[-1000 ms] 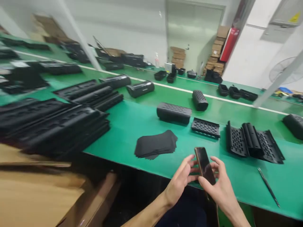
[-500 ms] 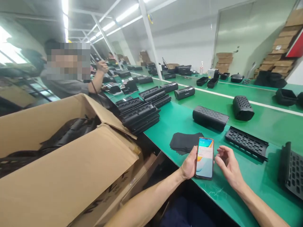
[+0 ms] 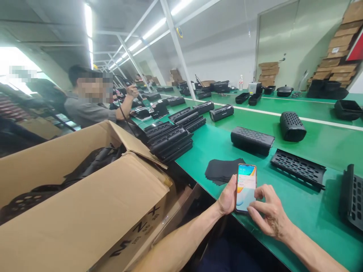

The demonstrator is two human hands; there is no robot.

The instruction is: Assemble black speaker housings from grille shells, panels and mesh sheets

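Note:
A smartphone [image 3: 245, 189] with a lit screen is held upright over the table edge by my left hand [image 3: 227, 196], which grips it along its left side. My right hand [image 3: 269, 211] hovers at the phone's lower right, fingers bent and apart, holding nothing. Its fingertips overlap the screen; whether they touch it I cannot tell. Just behind the phone lies a stack of thin black sheets [image 3: 224, 169]. Beyond my right hand rests a perforated black panel [image 3: 297, 169], and farther back a black housing [image 3: 252, 140] with slots in its top.
An open cardboard box [image 3: 85, 204] holding black parts fills the left. Stacked black panels [image 3: 170, 139] lie beside it on the green table [image 3: 210, 139]. Another perforated housing [image 3: 293, 126] sits farther back, and a slotted part [image 3: 353, 200] stands at right. A co-worker [image 3: 87, 105] sits at far left.
My right hand has moved left, from beside the phone to over the lower right of its screen. My left hand still holds the phone. The camera view has shifted slightly.

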